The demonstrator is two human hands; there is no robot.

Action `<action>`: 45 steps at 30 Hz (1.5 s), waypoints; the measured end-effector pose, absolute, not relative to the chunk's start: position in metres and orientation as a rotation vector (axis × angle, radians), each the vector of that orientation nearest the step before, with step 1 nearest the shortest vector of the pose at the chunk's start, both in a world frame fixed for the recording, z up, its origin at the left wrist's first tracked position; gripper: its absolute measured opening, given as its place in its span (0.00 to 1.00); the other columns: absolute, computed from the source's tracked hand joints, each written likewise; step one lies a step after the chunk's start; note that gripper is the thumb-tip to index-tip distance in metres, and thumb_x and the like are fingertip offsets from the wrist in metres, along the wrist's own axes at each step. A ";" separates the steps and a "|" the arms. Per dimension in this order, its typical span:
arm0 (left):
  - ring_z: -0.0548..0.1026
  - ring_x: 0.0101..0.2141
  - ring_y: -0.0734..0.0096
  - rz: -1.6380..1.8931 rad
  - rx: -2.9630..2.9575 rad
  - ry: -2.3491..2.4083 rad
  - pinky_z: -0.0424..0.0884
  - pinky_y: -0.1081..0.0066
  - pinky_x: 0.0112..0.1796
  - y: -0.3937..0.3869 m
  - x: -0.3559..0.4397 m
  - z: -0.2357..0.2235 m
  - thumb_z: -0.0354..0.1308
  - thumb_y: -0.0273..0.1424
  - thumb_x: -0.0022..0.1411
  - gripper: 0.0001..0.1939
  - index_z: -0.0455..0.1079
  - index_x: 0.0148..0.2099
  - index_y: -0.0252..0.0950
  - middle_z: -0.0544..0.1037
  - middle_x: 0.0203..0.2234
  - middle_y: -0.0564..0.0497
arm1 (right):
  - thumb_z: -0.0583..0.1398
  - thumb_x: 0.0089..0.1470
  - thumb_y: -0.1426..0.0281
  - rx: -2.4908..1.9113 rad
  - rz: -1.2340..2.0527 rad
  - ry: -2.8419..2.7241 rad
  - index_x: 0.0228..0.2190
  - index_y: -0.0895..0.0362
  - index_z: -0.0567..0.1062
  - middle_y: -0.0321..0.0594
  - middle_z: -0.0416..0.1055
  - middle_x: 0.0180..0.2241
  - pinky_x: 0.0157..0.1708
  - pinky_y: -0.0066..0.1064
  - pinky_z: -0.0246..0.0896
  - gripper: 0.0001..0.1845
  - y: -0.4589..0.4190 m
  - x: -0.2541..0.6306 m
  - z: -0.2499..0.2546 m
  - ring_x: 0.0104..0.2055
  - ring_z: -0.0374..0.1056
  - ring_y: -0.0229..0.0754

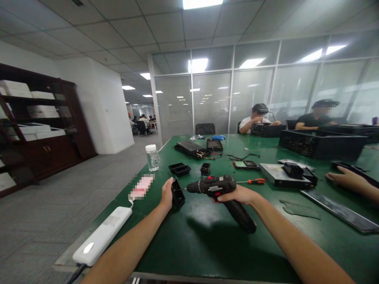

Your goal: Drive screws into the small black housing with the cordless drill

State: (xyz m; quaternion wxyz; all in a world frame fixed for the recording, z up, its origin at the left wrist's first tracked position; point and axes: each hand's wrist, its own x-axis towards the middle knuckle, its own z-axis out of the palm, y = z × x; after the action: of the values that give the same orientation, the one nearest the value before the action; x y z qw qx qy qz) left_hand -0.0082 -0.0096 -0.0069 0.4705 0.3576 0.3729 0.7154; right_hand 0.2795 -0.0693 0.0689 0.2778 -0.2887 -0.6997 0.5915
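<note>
My left hand (167,193) is closed on the edge of a small black plastic box (178,197), holding it tilted up over the green table with its hollow side towards the drill. Wrapped round a black cordless drill (217,186) with red buttons is my right hand (237,196). The drill lies nearly level and its thin bit points left, its tip at or just inside the box; whether it touches anything there I cannot tell. Beyond my hands stand more small black boxes (179,169) and a small black tray with bits in it (205,169).
On the green table (207,244) are a white power strip (103,234), a clear bottle (152,158), an orange screwdriver (256,181), a hard drive (245,165), a silver drive unit (281,175) and black cases (322,144). Another person's hand (343,177) reaches in at right.
</note>
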 end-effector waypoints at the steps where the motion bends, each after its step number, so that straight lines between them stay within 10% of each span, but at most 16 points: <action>1: 0.69 0.24 0.73 1.748 0.875 0.913 0.65 0.72 0.29 -0.010 -0.008 -0.007 0.62 0.47 0.47 0.19 0.68 0.31 0.34 0.72 0.22 0.55 | 0.67 0.42 0.71 -0.758 1.641 -1.850 0.38 0.63 0.75 0.44 0.74 0.37 0.43 0.37 0.64 0.19 -0.071 0.278 0.069 0.39 0.71 0.43; 45: 0.70 0.23 0.72 1.768 0.832 0.954 0.65 0.71 0.29 -0.011 -0.007 -0.002 0.64 0.48 0.43 0.22 0.70 0.30 0.34 0.72 0.20 0.54 | 0.60 0.52 0.64 -0.614 1.301 -2.201 0.33 0.62 0.73 0.40 0.69 0.30 0.41 0.32 0.59 0.12 -0.074 0.273 0.066 0.35 0.65 0.39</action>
State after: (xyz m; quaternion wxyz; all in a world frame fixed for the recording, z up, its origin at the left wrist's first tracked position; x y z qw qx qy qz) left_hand -0.0073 -0.0107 -0.0021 0.4650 0.3389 0.3885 0.7197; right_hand 0.2728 -0.0737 0.0660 0.2532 -0.2260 -0.8097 0.4788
